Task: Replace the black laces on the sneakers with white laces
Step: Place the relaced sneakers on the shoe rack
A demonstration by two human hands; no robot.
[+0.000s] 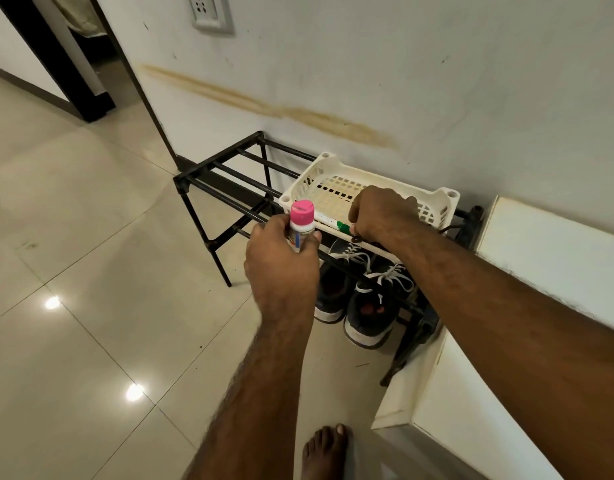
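Left hand (281, 258) round pink-capped bottle (301, 225) — right hand (381, 213) pinching green-capped marker (336, 224)

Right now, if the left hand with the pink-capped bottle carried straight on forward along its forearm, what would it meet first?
Probably the near-left corner of the cream plastic basket on the black shoe rack. The left hand holds the pink-capped bottle just short of it, though depth is unclear from one view.

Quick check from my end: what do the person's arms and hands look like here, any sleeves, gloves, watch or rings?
Both forearms are bare up to the frame edge: no sleeves in view. The left hand and right hand are ungloved, with no watch, bands or rings visible. The arms are hairy. A bare foot shows at the bottom edge.
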